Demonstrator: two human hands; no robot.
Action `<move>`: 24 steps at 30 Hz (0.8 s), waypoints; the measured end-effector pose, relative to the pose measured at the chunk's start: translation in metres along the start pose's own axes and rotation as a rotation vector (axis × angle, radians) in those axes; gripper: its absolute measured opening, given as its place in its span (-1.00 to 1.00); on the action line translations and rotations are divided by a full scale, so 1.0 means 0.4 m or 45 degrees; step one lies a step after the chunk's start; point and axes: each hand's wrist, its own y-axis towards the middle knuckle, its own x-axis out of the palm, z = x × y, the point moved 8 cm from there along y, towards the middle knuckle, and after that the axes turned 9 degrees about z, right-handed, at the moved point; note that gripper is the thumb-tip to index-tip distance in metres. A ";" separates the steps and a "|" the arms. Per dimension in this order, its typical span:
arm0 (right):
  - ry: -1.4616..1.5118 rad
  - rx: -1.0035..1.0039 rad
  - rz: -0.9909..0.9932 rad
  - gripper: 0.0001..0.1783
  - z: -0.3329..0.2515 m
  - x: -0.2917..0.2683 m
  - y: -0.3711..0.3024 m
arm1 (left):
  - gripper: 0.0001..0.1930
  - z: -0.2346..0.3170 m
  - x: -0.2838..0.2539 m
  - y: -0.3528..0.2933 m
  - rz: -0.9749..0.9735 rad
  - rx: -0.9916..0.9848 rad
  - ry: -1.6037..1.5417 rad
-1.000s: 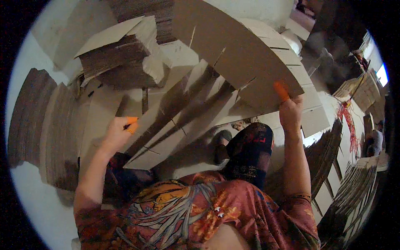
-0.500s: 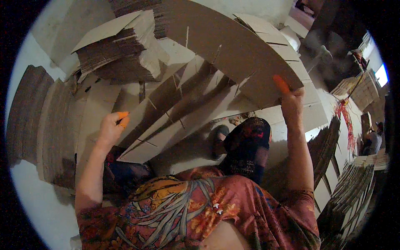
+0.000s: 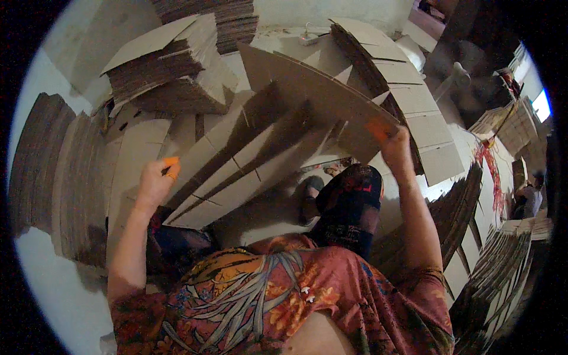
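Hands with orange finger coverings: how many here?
2: the left hand, beside the slanted cardboard strips, and the right hand, holding the raised cardboard sheet. The distant person may have more, hidden.

Over to the left stands a thick stack of brown cardboard (image 3: 38,165), a pale wall (image 3: 331,12) rises at the back, and off to the right red strands (image 3: 486,163) trail down, another person (image 3: 531,200) is half in shadow, and a bright patch of light (image 3: 541,106) glares.
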 end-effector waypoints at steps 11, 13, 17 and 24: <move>0.142 -0.107 0.135 -0.79 -0.008 0.023 -0.046 | -0.64 0.429 0.069 -0.016 0.042 0.963 0.033; 0.222 -0.136 0.152 -0.79 0.006 0.029 -0.043 | -0.66 0.525 0.142 -0.020 -0.139 0.957 0.064; 0.167 -0.100 0.151 -0.81 -0.003 0.045 -0.035 | -0.72 0.573 0.303 0.027 -0.354 0.933 0.100; 0.071 -0.294 0.094 -0.84 0.021 0.076 -0.032 | -0.77 0.568 0.425 0.026 -0.663 0.868 -0.086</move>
